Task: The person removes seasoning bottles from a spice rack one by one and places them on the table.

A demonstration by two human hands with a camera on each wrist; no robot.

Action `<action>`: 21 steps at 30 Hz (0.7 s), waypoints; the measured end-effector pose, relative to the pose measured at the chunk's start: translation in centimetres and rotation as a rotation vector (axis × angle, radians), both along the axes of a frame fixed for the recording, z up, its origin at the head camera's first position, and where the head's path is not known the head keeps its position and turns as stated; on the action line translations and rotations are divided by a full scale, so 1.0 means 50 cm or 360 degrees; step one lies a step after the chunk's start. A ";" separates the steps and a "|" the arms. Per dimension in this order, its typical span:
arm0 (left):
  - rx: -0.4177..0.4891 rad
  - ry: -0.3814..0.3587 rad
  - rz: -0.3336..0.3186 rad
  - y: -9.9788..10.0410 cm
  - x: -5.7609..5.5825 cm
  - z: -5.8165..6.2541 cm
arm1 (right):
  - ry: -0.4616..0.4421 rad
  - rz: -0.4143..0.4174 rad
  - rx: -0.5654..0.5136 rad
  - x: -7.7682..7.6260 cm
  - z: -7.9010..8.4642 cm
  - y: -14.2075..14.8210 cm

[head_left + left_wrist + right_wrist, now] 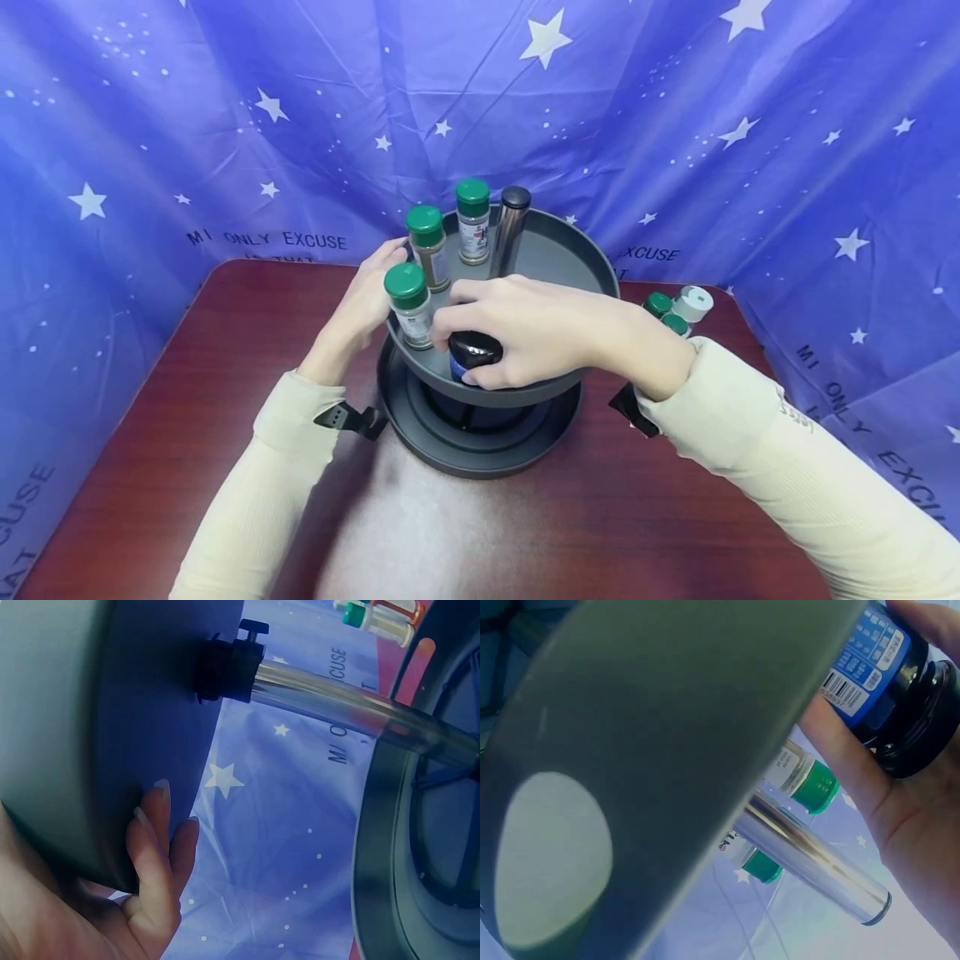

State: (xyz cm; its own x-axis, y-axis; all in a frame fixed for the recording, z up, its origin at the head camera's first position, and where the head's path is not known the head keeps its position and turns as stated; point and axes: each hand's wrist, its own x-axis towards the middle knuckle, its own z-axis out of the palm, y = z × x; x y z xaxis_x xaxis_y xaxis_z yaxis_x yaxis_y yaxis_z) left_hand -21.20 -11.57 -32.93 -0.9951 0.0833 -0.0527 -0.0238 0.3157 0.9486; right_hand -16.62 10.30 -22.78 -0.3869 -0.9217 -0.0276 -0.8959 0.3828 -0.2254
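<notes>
A dark two-tier turntable rack stands on the table. Its upper tray (562, 250) is joined by a metal pole (337, 697) to the lower tray (480, 458). My right hand (525, 329) grips a black-lidded jar (476, 350) with a blue label (862, 656), at the upper tray's front. At the left rim, my left hand (367, 292) holds the upper tray, its fingers (154, 862) curled beneath. Green-capped spice bottles stand along the left and back of that tray: a front one (411, 312), a middle one (429, 246) and a back one (473, 221).
The pole's black-topped upper end (512, 225) rises through the upper tray. Right of the rack, partly behind my right forearm, stand green-capped bottles (659, 303) and a white-capped container (693, 303). A blue star-printed curtain (337, 100) surrounds the reddish-brown table (187, 433).
</notes>
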 end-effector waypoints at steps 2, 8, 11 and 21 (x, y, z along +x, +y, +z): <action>0.0001 -0.0001 -0.0006 0.003 -0.001 0.002 | 0.0007 0.0001 -0.0034 -0.002 -0.002 0.005; 0.0010 0.0004 0.0006 0.003 0.000 0.006 | 0.0062 -0.0010 -0.0162 -0.004 -0.006 0.023; 0.0011 0.0008 0.0004 0.002 0.001 0.007 | 0.0075 -0.0023 -0.0199 -0.004 0.000 0.033; 0.0031 0.0007 -0.0005 0.002 0.002 0.007 | 0.0078 -0.0091 -0.0180 -0.009 0.026 0.074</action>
